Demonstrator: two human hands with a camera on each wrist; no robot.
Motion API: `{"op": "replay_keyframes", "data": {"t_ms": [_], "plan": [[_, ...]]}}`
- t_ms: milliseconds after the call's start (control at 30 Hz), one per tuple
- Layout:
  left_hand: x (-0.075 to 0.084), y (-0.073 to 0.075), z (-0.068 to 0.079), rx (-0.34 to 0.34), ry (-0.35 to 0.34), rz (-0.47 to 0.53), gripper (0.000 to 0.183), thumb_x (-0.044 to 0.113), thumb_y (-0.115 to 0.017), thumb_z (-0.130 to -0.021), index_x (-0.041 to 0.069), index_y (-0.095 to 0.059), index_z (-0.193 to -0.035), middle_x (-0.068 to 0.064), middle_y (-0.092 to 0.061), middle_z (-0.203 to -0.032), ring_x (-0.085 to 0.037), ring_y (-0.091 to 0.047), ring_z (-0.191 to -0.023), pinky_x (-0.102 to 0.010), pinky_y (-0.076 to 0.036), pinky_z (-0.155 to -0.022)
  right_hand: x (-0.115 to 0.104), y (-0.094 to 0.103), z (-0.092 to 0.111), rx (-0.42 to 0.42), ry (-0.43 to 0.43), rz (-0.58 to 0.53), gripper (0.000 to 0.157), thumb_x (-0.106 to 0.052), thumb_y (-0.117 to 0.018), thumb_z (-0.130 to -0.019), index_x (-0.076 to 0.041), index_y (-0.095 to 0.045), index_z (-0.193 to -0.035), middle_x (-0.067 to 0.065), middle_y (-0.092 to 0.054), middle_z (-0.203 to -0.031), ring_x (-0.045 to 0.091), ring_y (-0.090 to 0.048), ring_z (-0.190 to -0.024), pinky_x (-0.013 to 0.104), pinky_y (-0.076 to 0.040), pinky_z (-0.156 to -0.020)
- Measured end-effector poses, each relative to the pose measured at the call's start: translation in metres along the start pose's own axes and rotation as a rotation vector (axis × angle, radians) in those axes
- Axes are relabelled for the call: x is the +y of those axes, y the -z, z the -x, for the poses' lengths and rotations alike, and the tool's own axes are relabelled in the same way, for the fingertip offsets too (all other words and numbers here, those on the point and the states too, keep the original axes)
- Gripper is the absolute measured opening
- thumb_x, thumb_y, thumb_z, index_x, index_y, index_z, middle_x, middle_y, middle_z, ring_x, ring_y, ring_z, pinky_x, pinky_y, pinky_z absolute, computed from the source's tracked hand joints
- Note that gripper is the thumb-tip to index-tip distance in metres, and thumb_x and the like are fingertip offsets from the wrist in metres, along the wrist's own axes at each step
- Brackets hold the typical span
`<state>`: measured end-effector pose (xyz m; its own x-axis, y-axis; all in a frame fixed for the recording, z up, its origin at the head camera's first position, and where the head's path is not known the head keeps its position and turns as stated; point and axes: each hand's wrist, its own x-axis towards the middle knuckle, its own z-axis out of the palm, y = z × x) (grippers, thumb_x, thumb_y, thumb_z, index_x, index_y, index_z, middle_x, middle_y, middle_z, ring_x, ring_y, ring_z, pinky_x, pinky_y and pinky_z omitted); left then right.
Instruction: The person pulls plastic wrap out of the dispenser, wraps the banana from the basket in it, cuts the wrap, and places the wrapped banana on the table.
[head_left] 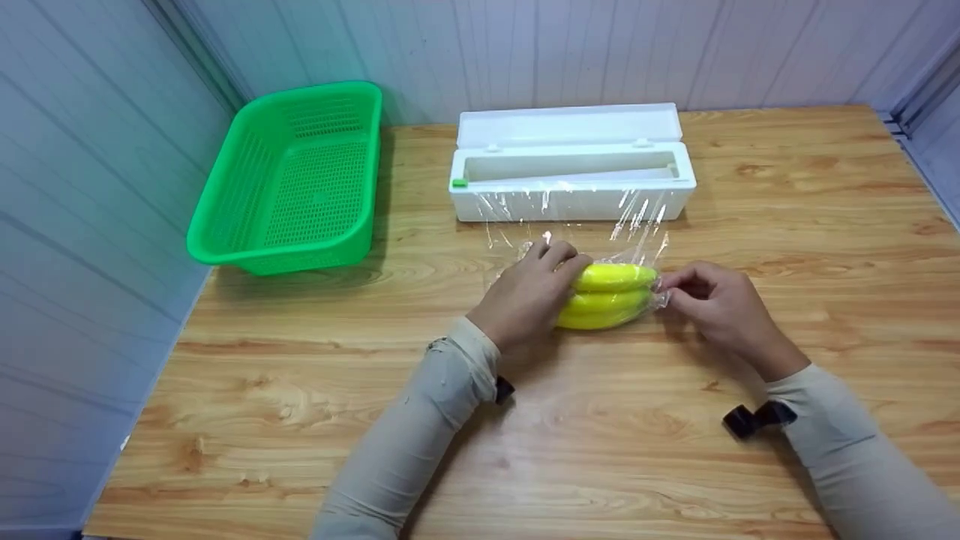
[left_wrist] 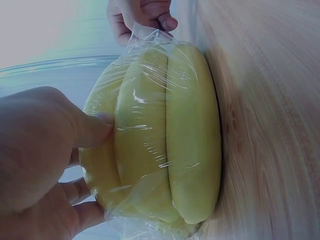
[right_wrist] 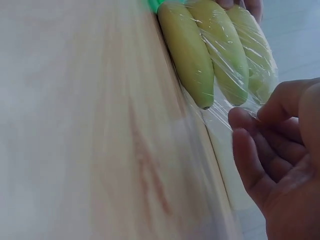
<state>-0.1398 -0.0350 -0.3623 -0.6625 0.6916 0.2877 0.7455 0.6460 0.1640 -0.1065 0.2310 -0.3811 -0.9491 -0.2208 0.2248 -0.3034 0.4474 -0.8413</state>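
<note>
A bunch of yellow bananas (head_left: 607, 300) lies on the wooden table, wrapped in clear cling film (head_left: 637, 217). My left hand (head_left: 529, 296) grips the bunch from its left side, fingers over the far side; in the left wrist view the thumb presses on the wrapped bananas (left_wrist: 192, 135). At the bunch's right end my right hand (head_left: 720, 311) pinches the gathered film between thumb and finger. The right wrist view shows this hand (right_wrist: 285, 150) just beyond the banana tips, the film drawn tight towards it. From the bunch, film stretches back to the white dispenser box (head_left: 570, 204).
The dispenser's lid (head_left: 570, 126) stands raised at the back, and a small green piece (head_left: 459, 183) sits on its left front edge. A green plastic basket (head_left: 307, 247) stands at the back left, near the wall panel (head_left: 90, 187).
</note>
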Motion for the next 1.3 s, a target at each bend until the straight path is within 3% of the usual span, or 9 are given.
{"op": "replay_keyframes", "data": {"t_ms": [133,300,467,667,867,1033,1100,1233,1300], "plan": [[-0.001,0.0,0.001,-0.003,-0.001,-0.003,0.035,0.008,-0.049,-0.091,0.017,-0.051,-0.125,0.002,-0.047,-0.117,-0.017,-0.041,-0.102,-0.027,-0.043,-0.076,0.013,-0.001,-0.001,-0.035,-0.034,-0.07,0.012,0.003,-0.06,-0.086,0.004,-0.061,-0.098,0.018,-0.064,-0.093,0.018,-0.057,-0.07,0.019,-0.047,-0.051],[-0.001,0.0,0.001,-0.013,0.006,-0.006,0.035,0.009,-0.048,-0.092,0.018,-0.05,-0.126,0.002,-0.046,-0.117,-0.017,-0.041,-0.102,-0.027,-0.043,-0.075,0.029,-0.002,-0.004,-0.113,-0.144,-0.178,0.028,-0.01,-0.059,-0.09,0.003,-0.055,-0.115,0.018,-0.061,-0.097,0.027,-0.062,-0.079,0.029,-0.053,-0.061],[0.0,0.001,0.001,-0.01,0.005,-0.004,0.036,0.008,-0.048,-0.092,0.017,-0.05,-0.127,0.001,-0.046,-0.118,-0.017,-0.041,-0.103,-0.028,-0.044,-0.076,0.031,-0.001,-0.008,-0.109,-0.297,-0.305,0.05,-0.018,-0.06,-0.091,0.006,-0.042,-0.131,0.022,-0.062,-0.093,0.029,-0.065,-0.076,0.036,-0.055,-0.064],[0.0,0.0,0.001,-0.015,0.015,0.006,0.036,0.007,-0.048,-0.092,0.018,-0.05,-0.126,0.003,-0.045,-0.117,-0.016,-0.04,-0.101,-0.025,-0.042,-0.074,0.027,0.003,-0.009,-0.142,-0.468,-0.185,0.056,-0.033,-0.064,-0.087,-0.001,-0.049,-0.13,0.016,-0.068,-0.086,0.02,-0.065,-0.065,0.032,-0.053,-0.056],[0.0,0.0,0.001,0.012,-0.007,0.0,0.033,0.008,-0.047,-0.092,0.017,-0.051,-0.125,0.001,-0.047,-0.116,-0.018,-0.042,-0.1,-0.026,-0.043,-0.072,0.026,0.007,-0.008,-0.183,-0.494,-0.125,0.039,-0.027,-0.064,-0.087,0.0,-0.063,-0.114,0.009,-0.066,-0.076,0.014,-0.06,-0.061,0.029,-0.051,-0.055],[0.0,0.0,0.001,0.011,-0.008,0.002,0.035,0.009,-0.047,-0.092,0.017,-0.05,-0.126,0.001,-0.047,-0.116,-0.018,-0.042,-0.1,-0.026,-0.043,-0.073,0.027,0.011,-0.008,-0.2,-0.46,-0.156,0.035,-0.019,-0.062,-0.089,0.008,-0.055,-0.111,0.013,-0.062,-0.079,0.015,-0.059,-0.063,0.031,-0.053,-0.058],[0.0,0.0,0.001,0.013,-0.01,0.007,0.035,0.009,-0.047,-0.092,0.017,-0.05,-0.126,0.001,-0.047,-0.116,-0.018,-0.042,-0.1,-0.026,-0.043,-0.072,0.028,0.012,-0.008,-0.209,-0.451,-0.176,0.041,-0.015,-0.062,-0.089,0.008,-0.046,-0.119,0.016,-0.062,-0.082,0.017,-0.06,-0.063,0.032,-0.053,-0.058],[-0.001,0.0,0.0,0.013,-0.01,0.013,0.034,0.009,-0.046,-0.093,0.017,-0.051,-0.126,0.0,-0.047,-0.117,-0.018,-0.042,-0.1,-0.027,-0.043,-0.073,0.027,0.015,-0.009,-0.233,-0.456,-0.167,0.068,-0.012,-0.063,-0.088,0.007,-0.023,-0.14,0.019,-0.063,-0.084,0.018,-0.061,-0.064,0.032,-0.053,-0.059],[-0.001,0.0,0.001,0.006,0.001,0.019,0.035,0.009,-0.048,-0.092,0.017,-0.051,-0.126,0.001,-0.047,-0.118,-0.018,-0.043,-0.101,-0.028,-0.043,-0.074,0.026,0.016,-0.009,-0.255,-0.476,-0.135,0.069,-0.015,-0.063,-0.088,0.007,-0.025,-0.14,0.018,-0.064,-0.084,0.018,-0.061,-0.065,0.031,-0.053,-0.06]]}}
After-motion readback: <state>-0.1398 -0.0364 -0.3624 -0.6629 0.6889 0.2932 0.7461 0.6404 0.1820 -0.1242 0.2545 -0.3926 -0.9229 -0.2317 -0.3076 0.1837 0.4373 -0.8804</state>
